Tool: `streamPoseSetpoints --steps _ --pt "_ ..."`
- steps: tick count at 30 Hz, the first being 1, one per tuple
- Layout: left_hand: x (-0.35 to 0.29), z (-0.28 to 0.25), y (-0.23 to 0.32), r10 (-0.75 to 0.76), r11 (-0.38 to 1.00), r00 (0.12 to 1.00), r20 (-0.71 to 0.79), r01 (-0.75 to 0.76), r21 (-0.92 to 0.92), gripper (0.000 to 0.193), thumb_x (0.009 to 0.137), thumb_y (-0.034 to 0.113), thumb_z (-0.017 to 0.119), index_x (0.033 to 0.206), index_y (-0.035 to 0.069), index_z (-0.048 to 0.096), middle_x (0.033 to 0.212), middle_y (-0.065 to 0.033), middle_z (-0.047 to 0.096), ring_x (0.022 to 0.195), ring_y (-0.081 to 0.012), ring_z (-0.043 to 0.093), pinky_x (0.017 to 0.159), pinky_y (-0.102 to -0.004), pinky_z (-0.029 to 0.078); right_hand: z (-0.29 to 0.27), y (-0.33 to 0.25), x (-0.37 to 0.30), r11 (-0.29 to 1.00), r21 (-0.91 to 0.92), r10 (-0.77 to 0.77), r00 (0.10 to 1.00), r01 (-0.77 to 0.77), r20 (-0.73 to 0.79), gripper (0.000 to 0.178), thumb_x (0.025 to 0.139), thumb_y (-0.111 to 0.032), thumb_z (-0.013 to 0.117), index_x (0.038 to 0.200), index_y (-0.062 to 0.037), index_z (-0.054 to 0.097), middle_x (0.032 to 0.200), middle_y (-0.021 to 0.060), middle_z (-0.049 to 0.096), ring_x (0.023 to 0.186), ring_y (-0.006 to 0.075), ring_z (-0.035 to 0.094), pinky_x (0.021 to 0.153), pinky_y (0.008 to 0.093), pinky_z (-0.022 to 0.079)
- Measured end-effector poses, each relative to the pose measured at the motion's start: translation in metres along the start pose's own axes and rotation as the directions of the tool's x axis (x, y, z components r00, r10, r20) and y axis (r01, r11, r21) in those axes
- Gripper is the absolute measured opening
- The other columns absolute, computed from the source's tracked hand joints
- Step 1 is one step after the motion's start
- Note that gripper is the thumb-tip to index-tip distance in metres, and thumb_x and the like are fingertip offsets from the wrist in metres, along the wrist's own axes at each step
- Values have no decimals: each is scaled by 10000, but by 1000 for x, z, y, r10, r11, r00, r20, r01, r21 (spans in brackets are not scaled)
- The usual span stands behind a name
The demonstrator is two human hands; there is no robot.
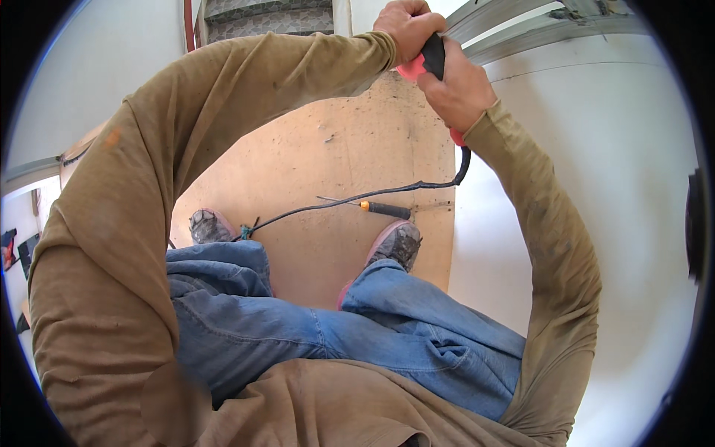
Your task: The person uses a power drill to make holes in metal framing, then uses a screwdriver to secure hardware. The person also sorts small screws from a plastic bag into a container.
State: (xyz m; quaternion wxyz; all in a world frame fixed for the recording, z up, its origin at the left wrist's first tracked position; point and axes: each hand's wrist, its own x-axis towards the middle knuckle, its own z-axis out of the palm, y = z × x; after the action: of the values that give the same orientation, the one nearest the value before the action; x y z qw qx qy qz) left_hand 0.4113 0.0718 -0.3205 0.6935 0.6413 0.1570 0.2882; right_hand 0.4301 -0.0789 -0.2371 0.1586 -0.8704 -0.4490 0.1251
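Note:
Both of my hands are raised at the top, closed on a red-and-black corded power tool (433, 57). My left hand (409, 30) grips its far part. My right hand (459, 89) wraps round its body nearer to me, and a bit of red shows below the wrist. Its working end is hidden behind my hands, close to a grey metal frame (514, 30). From the tool a black cord (357, 197) hangs down and runs left toward my left shoe. A screwdriver (387, 210) with a black-and-orange handle lies under my hands, beside the cord.
I stand on a tan board (320, 160) scattered with dark specks. A greenish tied bit (246, 232) sits on the cord by my left shoe (211, 226). My right shoe (397, 244) is near the screwdriver. Patterned steps (268, 22) rise beyond, and a white wall (611, 149) stands at right.

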Motion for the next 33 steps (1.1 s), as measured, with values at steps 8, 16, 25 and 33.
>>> streamPoseSetpoints --steps 8,16,25,33 --pt "29 -14 -1 14 999 989 -146 -20 -38 264 782 234 636 840 -8 725 758 -138 668 715 -225 594 675 -370 494 -15 -20 45 1000 11 -21 994 20 103 253 815 -203 622 965 0 629 682 156 661 539 279 663 492 425 517" --pt "66 -10 11 -222 939 973 -63 196 -283 264 808 243 658 830 -15 714 773 -109 666 681 -211 593 632 -376 490 -49 -46 72 959 58 254 932 -278 257 179 722 -160 670 811 -9 711 650 158 642 514 283 644 480 423 499" --pt "59 -1 14 -113 983 994 5 113 -148 244 803 223 650 834 -12 706 770 -110 657 687 -202 585 635 -376 493 -23 9 87 983 82 141 963 -164 228 282 780 -206 660 983 -10 669 731 142 682 610 269 679 545 373 540" --pt "6 20 57 -78 991 989 -126 64 -115 285 783 250 631 833 -24 689 739 -132 655 690 -223 600 673 -358 498 -64 -19 16 956 200 154 948 -214 279 288 824 -240 646 969 7 608 727 100 638 592 167 636 498 357 524"
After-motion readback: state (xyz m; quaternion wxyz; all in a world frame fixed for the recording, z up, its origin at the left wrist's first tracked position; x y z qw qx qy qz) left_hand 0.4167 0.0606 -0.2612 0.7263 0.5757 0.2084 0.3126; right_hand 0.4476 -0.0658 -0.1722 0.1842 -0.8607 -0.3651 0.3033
